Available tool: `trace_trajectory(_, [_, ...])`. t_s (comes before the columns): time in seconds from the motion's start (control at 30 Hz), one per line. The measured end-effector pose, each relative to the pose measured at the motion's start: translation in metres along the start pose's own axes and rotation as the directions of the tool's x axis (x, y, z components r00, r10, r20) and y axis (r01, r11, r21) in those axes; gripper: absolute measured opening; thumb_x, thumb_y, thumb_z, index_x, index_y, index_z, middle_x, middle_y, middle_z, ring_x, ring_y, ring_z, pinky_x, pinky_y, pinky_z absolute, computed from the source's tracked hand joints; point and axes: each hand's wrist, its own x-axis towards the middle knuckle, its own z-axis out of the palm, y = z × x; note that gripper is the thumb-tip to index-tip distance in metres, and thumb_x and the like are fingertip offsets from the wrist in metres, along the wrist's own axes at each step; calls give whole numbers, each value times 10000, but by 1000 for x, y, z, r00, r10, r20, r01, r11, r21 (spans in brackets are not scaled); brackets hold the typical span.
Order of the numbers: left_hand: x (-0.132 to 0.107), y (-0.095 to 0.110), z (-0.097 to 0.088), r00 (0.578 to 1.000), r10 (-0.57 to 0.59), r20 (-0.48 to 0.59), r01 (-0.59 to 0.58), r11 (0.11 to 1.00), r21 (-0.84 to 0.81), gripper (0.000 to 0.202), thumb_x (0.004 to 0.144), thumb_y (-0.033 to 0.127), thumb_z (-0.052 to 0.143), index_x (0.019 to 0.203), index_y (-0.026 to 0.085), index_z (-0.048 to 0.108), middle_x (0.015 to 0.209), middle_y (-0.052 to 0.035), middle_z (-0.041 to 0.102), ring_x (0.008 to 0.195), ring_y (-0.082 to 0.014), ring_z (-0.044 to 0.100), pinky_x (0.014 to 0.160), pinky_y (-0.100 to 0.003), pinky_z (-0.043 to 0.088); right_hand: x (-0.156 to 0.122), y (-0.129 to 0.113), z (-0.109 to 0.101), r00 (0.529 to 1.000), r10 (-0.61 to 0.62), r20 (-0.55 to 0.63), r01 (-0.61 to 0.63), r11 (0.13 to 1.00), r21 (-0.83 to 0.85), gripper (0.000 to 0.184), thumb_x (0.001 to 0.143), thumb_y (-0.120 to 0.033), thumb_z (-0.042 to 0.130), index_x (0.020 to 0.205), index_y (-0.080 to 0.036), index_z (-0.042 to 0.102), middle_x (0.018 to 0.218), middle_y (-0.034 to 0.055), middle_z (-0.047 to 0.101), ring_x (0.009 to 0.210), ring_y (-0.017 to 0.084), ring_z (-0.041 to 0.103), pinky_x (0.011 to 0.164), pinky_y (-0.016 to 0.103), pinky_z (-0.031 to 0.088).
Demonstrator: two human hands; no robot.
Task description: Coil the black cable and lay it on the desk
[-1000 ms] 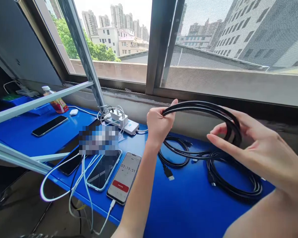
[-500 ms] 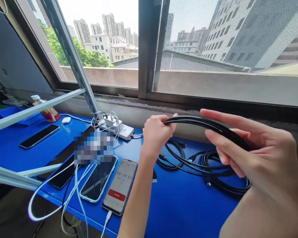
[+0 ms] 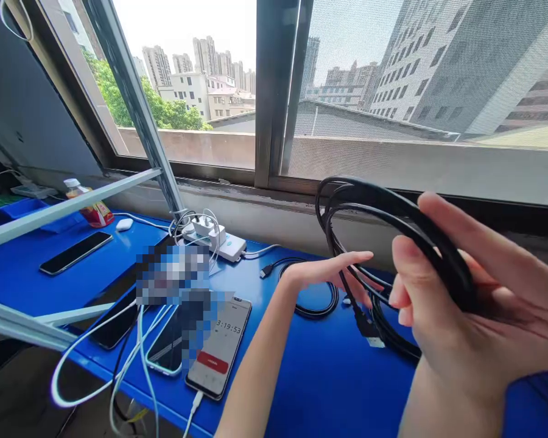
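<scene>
A looped black cable (image 3: 379, 193) hangs in the air above the blue table, gripped between the thumb and fingers of my right hand (image 3: 456, 292). The loop curves out to the left. My left hand (image 3: 333, 271) is open beside the loop's lower strands, its fingers stretched to the right. Some of those fingers are partly hidden behind the cable. A black connector (image 3: 365, 323) dangles below the left hand. On the table behind lies another coiled black cable (image 3: 317, 314) with a plug (image 3: 267, 271) at its end. More black cable (image 3: 393, 340) lies beneath the right hand, partly covered.
A phone with a timer (image 3: 221, 353) and several other phones lie to the left on the blue table (image 3: 329, 389). A power strip (image 3: 231, 246) with white cords stands near the wall. A metal frame (image 3: 132, 91) rises at left; a bottle (image 3: 91, 210) is behind it.
My left hand has let go of the cable and opened, moving right and down. The cable has sprung into a larger, looser loop in my right hand, which has turned slightly.
</scene>
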Motion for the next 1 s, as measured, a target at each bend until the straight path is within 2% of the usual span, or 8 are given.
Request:
trace_trajectory(0.07, [3,-1,-2,983,-32,179,31,999,9,295,821,355,588,656,139,704,600,-42,661,730,-233,666,752,-345,483,3,5,3,999,23,-31,-21,997,71,234,789,-262,714,1015,-322,725,646,-32,615,377,88,410,333,270,309])
trace_trajectory(0.1, [4,-1,-3,982,6,188,1,999,-38,296,831,373,580,716,133,709,687,-62,690,809,-244,666,814,-353,475,6,10,5,996,57,-64,-49,991,123,222,804,-276,700,1021,-317,716,728,-23,641,373,73,403,320,260,294])
trace_trajectory(0.2, [6,2,-7,988,154,13,-147,961,-233,357,769,509,640,838,160,660,810,-68,705,900,-251,665,871,-347,478,19,32,12,982,177,-70,-158,961,225,280,865,-338,611,1137,-280,648,753,-16,622,347,50,381,287,218,260])
trace_trajectory(0.3, [6,6,-13,980,173,-94,-195,922,-335,453,717,618,651,876,198,585,648,16,615,727,-205,683,652,-280,514,29,56,16,981,195,4,-194,972,134,397,860,-404,586,1219,-235,590,847,27,628,418,75,499,329,202,362])
trace_trajectory(0.4, [5,9,-23,959,232,-165,-272,918,-288,491,718,628,662,919,186,588,495,91,442,459,-108,557,470,-207,411,32,70,15,990,130,49,-130,992,-2,530,808,-437,648,1288,-233,555,1073,97,607,509,96,565,373,218,427])
trace_trajectory(0.57, [-1,15,-35,953,273,-133,-294,938,-185,552,724,636,661,992,156,605,455,111,393,331,-53,371,397,-201,315,32,76,13,982,-20,189,29,999,-45,457,822,-441,644,1236,-249,622,1009,77,636,450,83,495,350,237,435])
trace_trajectory(0.67, [-5,19,-37,963,251,-98,-266,943,-198,538,709,607,699,992,161,594,426,126,357,304,-37,303,373,-186,262,31,78,14,982,-54,183,65,996,-55,425,843,-448,624,1216,-245,645,980,65,643,410,59,426,335,230,421])
trace_trajectory(1.0, [-10,27,-35,982,188,-24,-188,948,-258,644,637,828,537,687,191,458,362,126,271,278,-25,189,320,-163,188,31,78,15,991,53,120,-58,997,41,368,772,-521,679,967,-210,697,838,20,633,310,41,423,275,204,350])
